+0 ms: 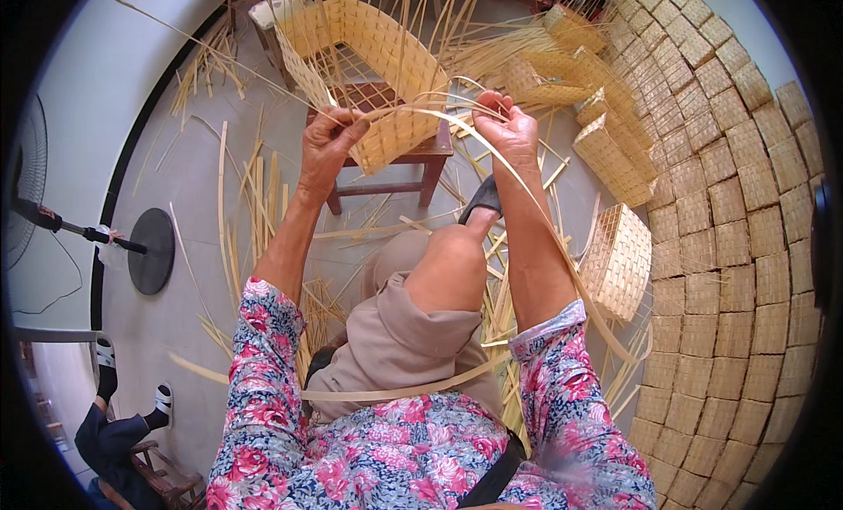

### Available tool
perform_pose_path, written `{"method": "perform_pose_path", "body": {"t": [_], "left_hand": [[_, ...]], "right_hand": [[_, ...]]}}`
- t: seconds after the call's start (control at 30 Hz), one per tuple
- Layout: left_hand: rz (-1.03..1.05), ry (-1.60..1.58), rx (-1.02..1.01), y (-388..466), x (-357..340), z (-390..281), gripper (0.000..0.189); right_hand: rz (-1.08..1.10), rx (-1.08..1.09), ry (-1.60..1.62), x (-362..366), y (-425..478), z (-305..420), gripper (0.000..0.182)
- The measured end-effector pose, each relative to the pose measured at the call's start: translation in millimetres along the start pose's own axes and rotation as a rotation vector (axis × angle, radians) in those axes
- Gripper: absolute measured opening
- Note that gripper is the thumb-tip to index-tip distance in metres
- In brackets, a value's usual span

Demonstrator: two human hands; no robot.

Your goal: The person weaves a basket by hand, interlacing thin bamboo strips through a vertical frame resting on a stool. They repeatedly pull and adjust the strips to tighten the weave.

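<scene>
A partly woven basket of pale flat strips (388, 49) stands on a small reddish wooden stool (431, 161) before me, with long strip ends rising from its rim. At the basket's near left corner, my left hand (332, 138) pinches a strip between thumb and fingers. My right hand (507, 121) is raised at the basket's right side, palm up with fingers curled on thin strips. A long pale strip (520, 167) arcs from the basket past my right forearm and down to the right. Another strip (408, 395) lies across my lap.
Stacked woven baskets (731, 286) line the right side. Several loose baskets (619, 263) stand before them. Cut strips (263, 194) litter the grey floor. A fan's round black base (151, 252) is at left. Another person's legs (115, 437) and a wooden stool (168, 474) show at lower left.
</scene>
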State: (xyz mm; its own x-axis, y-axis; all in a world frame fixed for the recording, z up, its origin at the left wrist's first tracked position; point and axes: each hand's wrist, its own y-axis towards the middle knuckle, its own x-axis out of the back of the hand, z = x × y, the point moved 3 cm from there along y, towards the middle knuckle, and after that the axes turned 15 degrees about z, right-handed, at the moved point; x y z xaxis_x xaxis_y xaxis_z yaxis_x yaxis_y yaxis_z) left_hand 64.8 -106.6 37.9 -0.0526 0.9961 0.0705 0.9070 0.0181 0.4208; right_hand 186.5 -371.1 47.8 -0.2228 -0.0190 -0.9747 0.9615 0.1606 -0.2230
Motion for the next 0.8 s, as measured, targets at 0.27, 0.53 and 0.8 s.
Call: {"method": "perform_pose_path", "body": {"t": [0.27, 0.53, 0.8], "left_hand": [[-0.252, 0.318, -0.066, 6, -13, -18, 0.005], [-0.123, 0.391, -0.016, -1, 0, -37, 0.001], [0.355, 0.343, 0.131, 6, 84, -37, 0.005]], "right_hand": [[-0.038, 0.043, -0.046, -10, -46, -20, 0.023], [0.312, 0.243, -0.824, -33, -90, -34, 0.035], [0.995, 0.697, -2.226, -83, -83, -25, 0.067]]}}
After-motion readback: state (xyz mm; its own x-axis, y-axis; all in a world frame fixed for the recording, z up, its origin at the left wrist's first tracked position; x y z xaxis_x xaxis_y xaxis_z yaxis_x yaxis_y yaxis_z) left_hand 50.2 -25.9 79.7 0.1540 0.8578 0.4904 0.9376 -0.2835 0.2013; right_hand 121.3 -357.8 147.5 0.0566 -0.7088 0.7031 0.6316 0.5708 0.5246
